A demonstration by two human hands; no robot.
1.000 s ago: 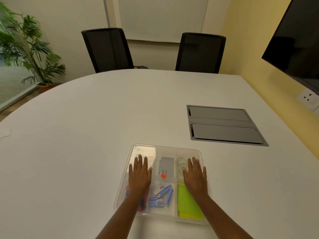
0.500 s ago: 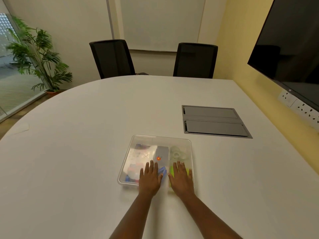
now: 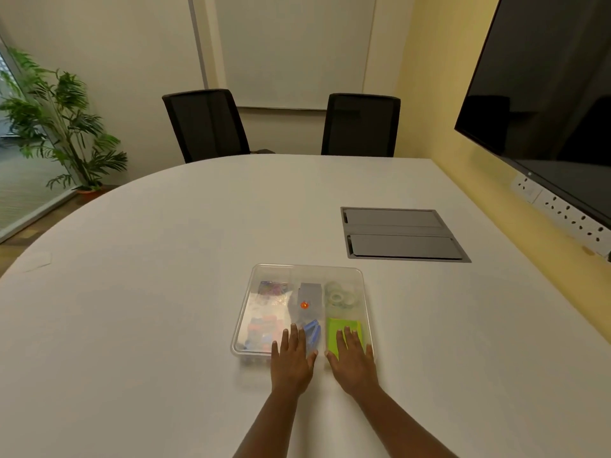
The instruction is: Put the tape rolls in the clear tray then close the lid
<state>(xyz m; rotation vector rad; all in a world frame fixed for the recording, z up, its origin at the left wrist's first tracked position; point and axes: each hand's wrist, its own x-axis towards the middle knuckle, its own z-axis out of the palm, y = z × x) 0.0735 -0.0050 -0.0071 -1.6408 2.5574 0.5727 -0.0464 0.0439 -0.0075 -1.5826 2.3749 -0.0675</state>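
Note:
The clear tray (image 3: 251, 302) sits on the white table, its clear lid lying flat over the compartments. Through the lid, tape rolls (image 3: 339, 297) show in the back right compartment. A green pad (image 3: 342, 325), blue items (image 3: 312, 330), a grey card with an orange dot (image 3: 305, 297) and coloured bits fill the other sections. My left hand (image 3: 292, 360) lies flat on the lid's near edge, fingers spread. My right hand (image 3: 352, 360) lies flat beside it over the green pad, holding nothing.
A grey cable hatch (image 3: 401, 234) is set into the table behind and right of the tray. Two black chairs (image 3: 206, 125) stand at the far side. A dark screen (image 3: 542, 94) hangs on the right wall, a plant (image 3: 62, 123) at left.
Both hands slid back from the lid's middle to its near edge and drew closer together. The view pulled back and up, so the tray looks farther away.

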